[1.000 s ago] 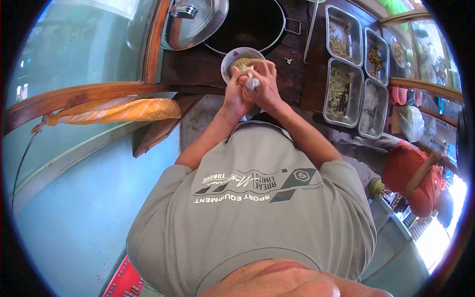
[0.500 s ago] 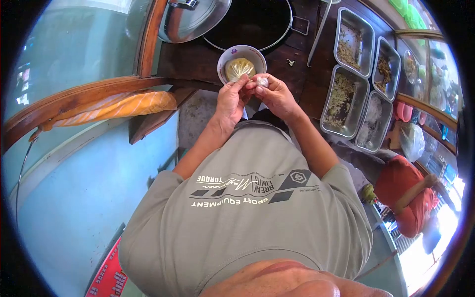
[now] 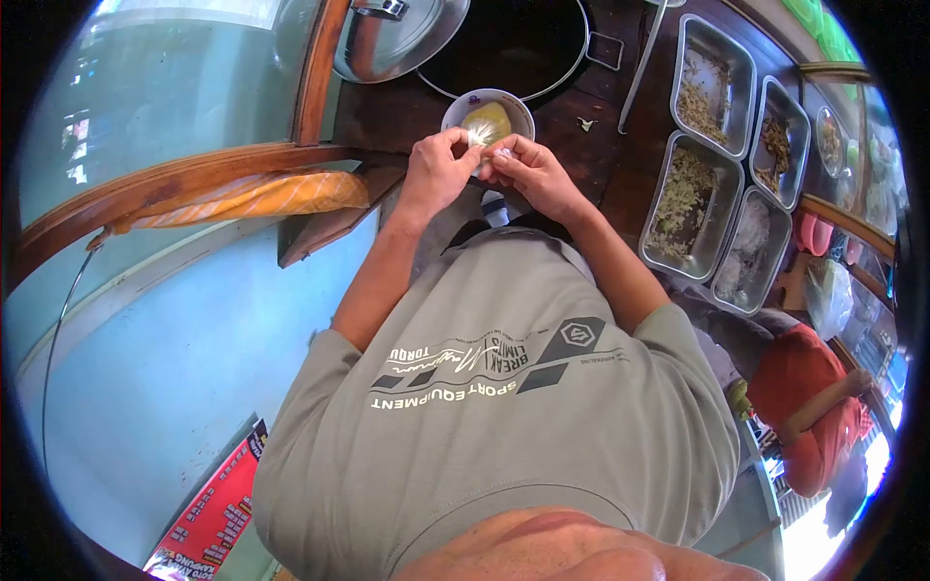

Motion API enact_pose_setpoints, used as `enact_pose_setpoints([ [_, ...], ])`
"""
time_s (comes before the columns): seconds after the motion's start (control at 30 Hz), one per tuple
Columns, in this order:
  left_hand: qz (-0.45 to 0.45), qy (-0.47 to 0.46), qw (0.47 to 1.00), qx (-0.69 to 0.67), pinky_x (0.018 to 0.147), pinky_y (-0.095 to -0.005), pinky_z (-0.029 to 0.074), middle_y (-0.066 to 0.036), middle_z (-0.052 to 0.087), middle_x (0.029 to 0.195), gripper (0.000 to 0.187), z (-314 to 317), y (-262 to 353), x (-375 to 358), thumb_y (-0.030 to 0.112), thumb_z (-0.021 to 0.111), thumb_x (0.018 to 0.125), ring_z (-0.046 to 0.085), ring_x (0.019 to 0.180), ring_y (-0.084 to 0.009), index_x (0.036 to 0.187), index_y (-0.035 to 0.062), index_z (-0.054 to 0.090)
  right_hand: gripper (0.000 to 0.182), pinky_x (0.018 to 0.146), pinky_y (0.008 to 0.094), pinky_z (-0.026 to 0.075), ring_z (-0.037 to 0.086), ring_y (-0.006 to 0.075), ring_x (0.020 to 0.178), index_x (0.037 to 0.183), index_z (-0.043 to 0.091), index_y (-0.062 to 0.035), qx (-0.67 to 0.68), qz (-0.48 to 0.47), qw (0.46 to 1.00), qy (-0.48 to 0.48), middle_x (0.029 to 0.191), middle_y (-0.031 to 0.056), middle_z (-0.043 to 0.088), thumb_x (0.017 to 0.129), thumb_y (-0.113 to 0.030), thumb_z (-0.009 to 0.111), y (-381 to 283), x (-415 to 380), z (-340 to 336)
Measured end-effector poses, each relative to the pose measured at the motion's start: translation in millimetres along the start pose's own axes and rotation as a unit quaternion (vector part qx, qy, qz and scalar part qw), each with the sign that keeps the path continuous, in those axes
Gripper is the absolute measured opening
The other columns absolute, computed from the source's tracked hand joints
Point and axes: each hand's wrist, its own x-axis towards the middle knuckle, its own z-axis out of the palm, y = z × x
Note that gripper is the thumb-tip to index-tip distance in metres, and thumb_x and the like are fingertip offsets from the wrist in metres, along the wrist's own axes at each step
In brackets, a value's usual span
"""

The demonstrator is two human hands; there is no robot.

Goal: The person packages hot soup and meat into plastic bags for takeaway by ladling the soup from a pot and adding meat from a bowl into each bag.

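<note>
A clear plastic bag with yellow contents [image 3: 489,118] rests in a white bowl [image 3: 524,114] in front of me. My left hand [image 3: 441,169] pinches the gathered neck of the bag at the bowl's near rim. Close beside it on the right, my right hand [image 3: 535,176] has its thumb and fingers pressed together at the bag's twisted top. The fingertips of both hands nearly meet, and the exact grip of the right one is small and partly hidden.
Beyond the bowl is a large dark round pot [image 3: 513,44], with a metal lid [image 3: 402,44] to its left. Metal trays of food [image 3: 691,208] stand at the right. An orange cloth [image 3: 242,198] lies along the wooden rail. A person in red [image 3: 799,392] is at the far right.
The view has shifted, so the surroundings appear further right. My left hand has moved up over the bag's neck, and the whitish bunch of plastic by my right hand now shows less.
</note>
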Motion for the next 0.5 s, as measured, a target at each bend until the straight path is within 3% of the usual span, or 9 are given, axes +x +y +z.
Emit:
enact_pose_setpoints([
  [0.13, 0.047, -0.014, 0.997, 0.062, 0.064, -0.0308, 0.053, -0.011, 0.07, 0.075, 0.019, -8, 0, 8, 0.016, 0.07, 0.092, 0.065, 0.068, -0.0126, 0.093, -0.0029, 0.069, 0.018, 0.078, 0.0247, 0.051, 0.065, 0.0066, 0.092, 0.113, 0.065, -0.0041, -0.047, 0.02, 0.999, 0.003, 0.104, 0.003, 0.073, 0.102, -0.018, 0.064, -10, 0, 8],
  [0.23, 0.109, -0.013, 0.986, 0.126, 0.068, -0.0362, 0.054, -0.016, 0.07, 0.082, 0.017, -10, -5, 11, 0.014, 0.068, 0.091, 0.069, 0.073, -0.0238, 0.095, -0.0023, 0.067, 0.014, 0.08, 0.0266, 0.053, 0.064, 0.0057, 0.095, 0.102, 0.07, -0.0034, -0.265, -0.015, 0.961, 0.079, 0.109, 0.0033, 0.074, 0.101, -0.017, 0.065, -5, 10, 8],
  [0.3, 0.167, 0.002, 0.972, 0.168, 0.071, -0.0406, 0.054, -0.018, 0.069, 0.087, 0.015, -9, -3, 12, 0.011, 0.067, 0.089, 0.069, 0.079, -0.0311, 0.096, -0.0014, 0.065, 0.007, 0.082, 0.0315, 0.055, 0.067, 0.0152, 0.095, 0.098, 0.074, -0.0064, -0.391, -0.172, 0.897, 0.113, 0.099, 0.0037, 0.075, 0.092, -0.01, 0.071, -12, 12, 16],
  [0.37, 0.224, 0.023, 0.952, 0.206, 0.072, -0.0452, 0.054, -0.019, 0.067, 0.09, 0.014, -7, 0, 11, 0.009, 0.066, 0.088, 0.068, 0.084, -0.037, 0.097, -0.0004, 0.064, 0.013, 0.082, 0.0338, 0.055, 0.068, 0.0213, 0.094, 0.1, 0.075, -0.0092, -0.526, -0.356, 0.762, 0.121, 0.091, 0.0044, 0.074, 0.087, -0.008, 0.073, -15, 21, 14],
  [0.4, 0.239, 0.029, 0.946, 0.215, 0.073, -0.0458, 0.054, -0.018, 0.066, 0.09, 0.013, -7, 0, 11, 0.008, 0.066, 0.087, 0.067, 0.084, -0.0372, 0.098, 0.0003, 0.063, 0.018, 0.08, 0.0363, 0.055, 0.065, 0.0277, 0.09, 0.098, 0.076, -0.0112, -0.534, -0.379, 0.747, 0.114, 0.083, 0.0044, 0.071, 0.08, -0.006, 0.076, -18, 25, 12],
  [0.5, 0.281, 0.055, 0.927, 0.244, 0.073, -0.0465, 0.054, -0.017, 0.065, 0.09, 0.013, -5, -4, 14, 0.006, 0.067, 0.085, 0.066, 0.085, -0.0368, 0.097, 0.0024, 0.063, 0.014, 0.077, 0.0349, 0.053, 0.063, 0.0252, 0.086, 0.094, 0.076, -0.0102, -0.522, -0.284, 0.793, 0.135, 0.084, 0.0037, 0.071, 0.08, -0.007, 0.076, -23, 25, 11],
])
